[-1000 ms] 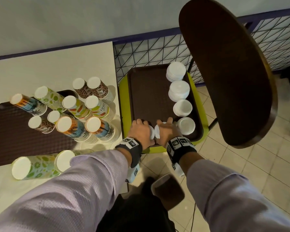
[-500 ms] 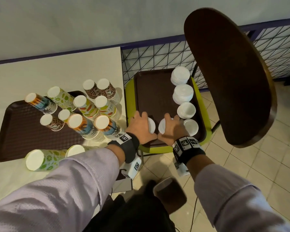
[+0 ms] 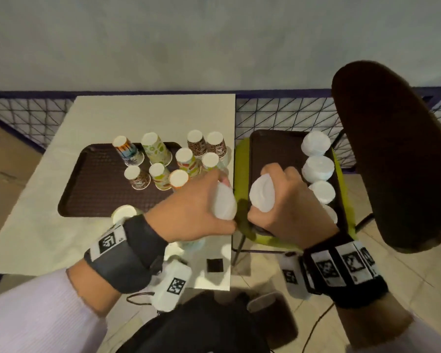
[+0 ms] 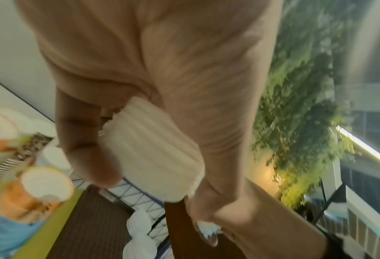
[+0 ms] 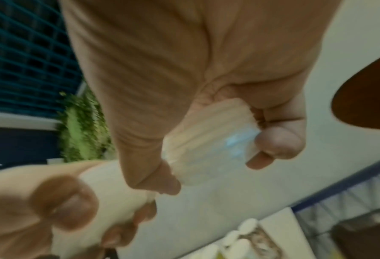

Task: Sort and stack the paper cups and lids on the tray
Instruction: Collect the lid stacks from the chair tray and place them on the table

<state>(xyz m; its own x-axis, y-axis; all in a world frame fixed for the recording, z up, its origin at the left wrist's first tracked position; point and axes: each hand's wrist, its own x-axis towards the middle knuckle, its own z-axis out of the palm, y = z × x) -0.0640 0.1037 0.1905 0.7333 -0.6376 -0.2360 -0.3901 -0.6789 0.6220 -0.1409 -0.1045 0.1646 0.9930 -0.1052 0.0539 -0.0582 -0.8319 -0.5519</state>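
My left hand (image 3: 201, 200) grips a short stack of white lids (image 3: 224, 202), raised above the gap between table and chair; the same stack of lids (image 4: 149, 149) fills its palm in the left wrist view. My right hand (image 3: 288, 200) holds another stack of white lids (image 3: 262, 194), seen as lids (image 5: 208, 149) between thumb and fingers in the right wrist view. Several patterned paper cups (image 3: 161, 155) stand upside down on a brown tray (image 3: 92, 189) on the table. More white lid stacks (image 3: 317, 164) line the right side of a second brown tray (image 3: 273, 151).
The second tray lies on a yellow-green chair seat (image 3: 241, 159) beside the beige table (image 3: 143, 110). A dark wooden chair back (image 3: 392, 154) looms at the right. A cup (image 3: 124, 212) lies near my left wrist. A wire fence (image 3: 285, 113) runs behind.
Both hands have lifted off the chair's tray with their lid stacks and risen toward the camera. The view has shifted, so table and trays now sit further right.
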